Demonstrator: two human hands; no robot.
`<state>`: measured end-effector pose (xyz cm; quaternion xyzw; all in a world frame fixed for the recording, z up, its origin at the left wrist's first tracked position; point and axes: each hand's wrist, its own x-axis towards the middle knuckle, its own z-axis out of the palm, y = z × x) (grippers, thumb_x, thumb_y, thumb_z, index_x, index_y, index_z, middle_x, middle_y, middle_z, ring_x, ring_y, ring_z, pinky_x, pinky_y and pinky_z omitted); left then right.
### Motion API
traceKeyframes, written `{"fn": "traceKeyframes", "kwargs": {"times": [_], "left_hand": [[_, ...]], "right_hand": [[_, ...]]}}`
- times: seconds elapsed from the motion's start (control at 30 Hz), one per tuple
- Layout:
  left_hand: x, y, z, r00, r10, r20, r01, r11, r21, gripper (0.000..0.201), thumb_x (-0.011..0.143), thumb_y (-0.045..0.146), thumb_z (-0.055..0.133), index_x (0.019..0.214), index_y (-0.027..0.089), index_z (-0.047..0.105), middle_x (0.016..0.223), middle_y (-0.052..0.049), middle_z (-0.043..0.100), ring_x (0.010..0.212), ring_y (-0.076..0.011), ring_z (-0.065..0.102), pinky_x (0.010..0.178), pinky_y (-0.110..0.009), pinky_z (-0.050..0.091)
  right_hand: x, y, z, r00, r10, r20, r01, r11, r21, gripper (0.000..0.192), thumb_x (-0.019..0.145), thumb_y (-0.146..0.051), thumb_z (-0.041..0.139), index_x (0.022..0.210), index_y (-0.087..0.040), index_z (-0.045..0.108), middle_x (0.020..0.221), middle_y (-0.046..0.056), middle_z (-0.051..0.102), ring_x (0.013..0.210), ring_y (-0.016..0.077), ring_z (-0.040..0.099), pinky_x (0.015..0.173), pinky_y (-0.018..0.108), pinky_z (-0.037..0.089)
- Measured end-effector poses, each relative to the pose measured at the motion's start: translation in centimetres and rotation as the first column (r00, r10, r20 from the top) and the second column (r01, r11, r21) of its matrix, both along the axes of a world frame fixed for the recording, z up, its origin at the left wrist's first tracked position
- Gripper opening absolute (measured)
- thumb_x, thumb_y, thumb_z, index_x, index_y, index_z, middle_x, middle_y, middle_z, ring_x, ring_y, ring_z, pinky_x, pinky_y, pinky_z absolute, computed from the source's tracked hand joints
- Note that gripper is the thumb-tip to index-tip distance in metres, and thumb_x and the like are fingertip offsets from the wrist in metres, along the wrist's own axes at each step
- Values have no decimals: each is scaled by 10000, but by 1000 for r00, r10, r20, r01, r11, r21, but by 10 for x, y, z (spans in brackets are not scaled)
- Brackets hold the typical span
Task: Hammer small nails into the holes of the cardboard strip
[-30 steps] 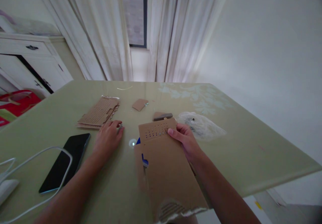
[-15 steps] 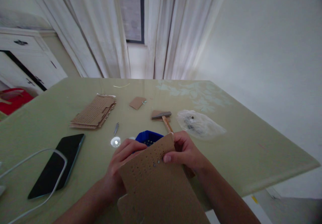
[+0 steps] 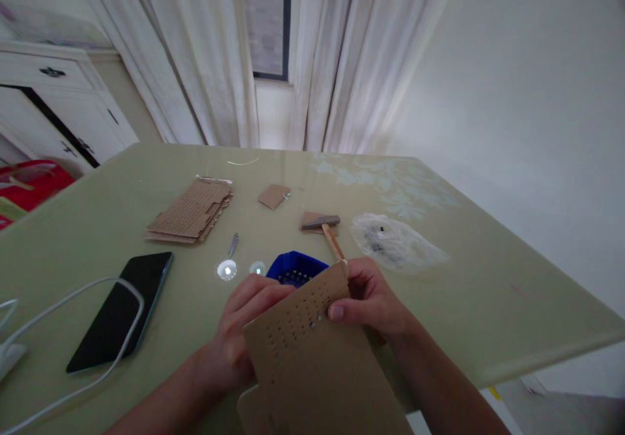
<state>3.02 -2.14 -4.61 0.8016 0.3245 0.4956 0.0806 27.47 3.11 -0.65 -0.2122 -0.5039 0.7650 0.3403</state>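
Observation:
A brown cardboard sheet (image 3: 317, 370) with rows of small punched holes is held up, tilted, between both hands. My right hand (image 3: 374, 301) pinches its upper right edge, thumb on the front beside a few small studs set in the holes. Behind the sheet's left edge, my left hand (image 3: 244, 324) is curled, with its fingertips hidden by the cardboard. Just beyond the sheet sits a blue tray (image 3: 293, 264) with small pieces in it, partly covered. A hammer (image 3: 332, 239) lies behind my right hand, its head on a small cardboard square (image 3: 312, 217).
A stack of perforated cardboard sheets (image 3: 190, 212) lies at the left. Nearer are a phone (image 3: 122, 311) and a white cable (image 3: 139, 292). Thin metal pieces (image 3: 233, 245) lie mid-table. A clear plastic bag (image 3: 395, 243) rests to the right; another cardboard piece (image 3: 274, 196) is farther back.
The view has shifted slightly, so the table's contents appear a little farther right. Both hands keep their hold on the cardboard sheet, with little visible change.

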Motion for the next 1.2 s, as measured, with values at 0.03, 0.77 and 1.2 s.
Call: {"fn": "traceKeyframes", "kwargs": {"times": [0.03, 0.77, 1.2], "left_hand": [[-1, 0, 0, 1000, -12, -4, 12, 1000, 3, 191, 1027, 280, 570, 1173, 273, 692, 998, -80, 776, 827, -256, 720, 746, -390, 622], [-3, -4, -3, 999, 16, -43, -12, 995, 103, 210, 1045, 253, 519, 1161, 279, 692, 912, -65, 791, 761, -249, 709, 661, -388, 589], [0, 10, 22, 927, 291, 237, -221, 933, -284, 318, 1100, 271, 541, 1385, 309, 676, 1298, -78, 705, 1147, -228, 687, 954, -373, 597]], "right_hand": [[0, 0, 0, 1000, -2, 10, 2, 1000, 2, 240, 821, -262, 940, 1042, -191, 875, 887, 60, 845, 734, 147, 780, 682, 205, 611], [0, 1, 8, 988, 59, 145, -78, 989, 127, 204, 856, -275, 904, 1036, -183, 872, 927, 60, 841, 748, 164, 761, 682, 236, 610], [-4, 8, -6, 927, -375, -7, 375, 927, 2, 195, 837, -349, 943, 961, -220, 867, 877, 54, 842, 688, 160, 766, 618, 219, 603]]}}
